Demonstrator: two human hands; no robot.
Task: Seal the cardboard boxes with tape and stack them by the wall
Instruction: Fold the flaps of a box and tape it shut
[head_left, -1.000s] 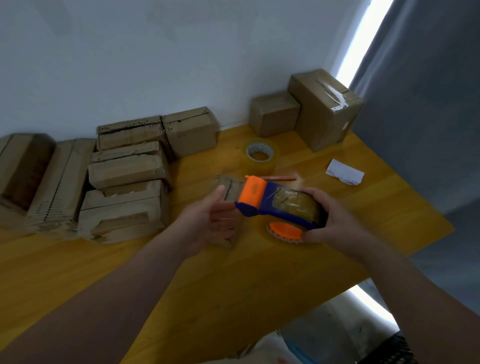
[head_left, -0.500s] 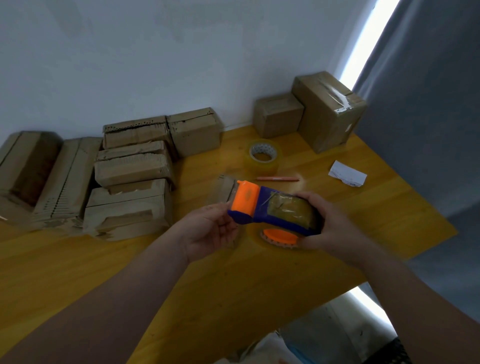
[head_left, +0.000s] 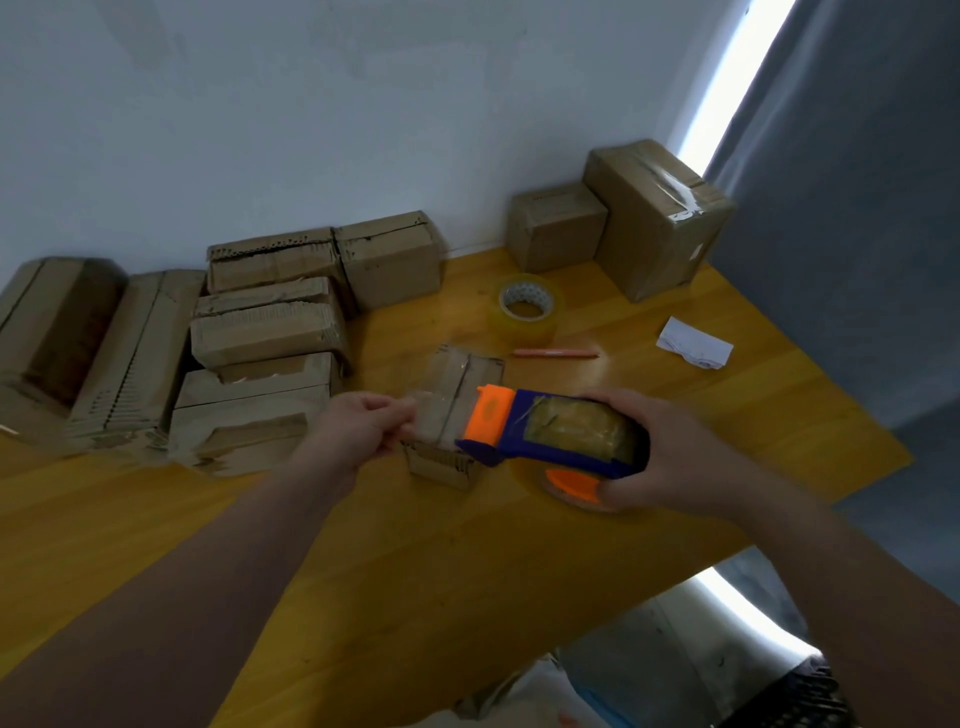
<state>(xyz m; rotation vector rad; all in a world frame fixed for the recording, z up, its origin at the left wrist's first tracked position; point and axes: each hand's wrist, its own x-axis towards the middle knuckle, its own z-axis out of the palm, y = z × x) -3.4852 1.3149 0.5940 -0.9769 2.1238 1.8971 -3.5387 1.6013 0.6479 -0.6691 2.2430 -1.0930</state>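
My right hand (head_left: 670, 457) grips a blue and orange tape dispenser (head_left: 550, 434) loaded with clear tape, held just above the table. My left hand (head_left: 358, 434) pinches the free end of the tape (head_left: 428, 415), which stretches from the dispenser's orange mouth over a small cardboard box (head_left: 457, 379) lying on the yellow table (head_left: 415, 571). The box's lower part is hidden behind the tape and the dispenser. Several worn cardboard boxes (head_left: 265, 332) are piled at the left by the white wall (head_left: 311, 130).
Two taped boxes, one of them tall (head_left: 657, 218), stand at the back right corner. A spare tape roll (head_left: 527, 306), an orange pen (head_left: 556, 353) and a crumpled white paper (head_left: 693, 351) lie behind the small box. The table's edge runs close on the right.
My left hand has closed on the tape end and drawn it leftwards out of the dispenser. The small box now shows behind the stretched tape.
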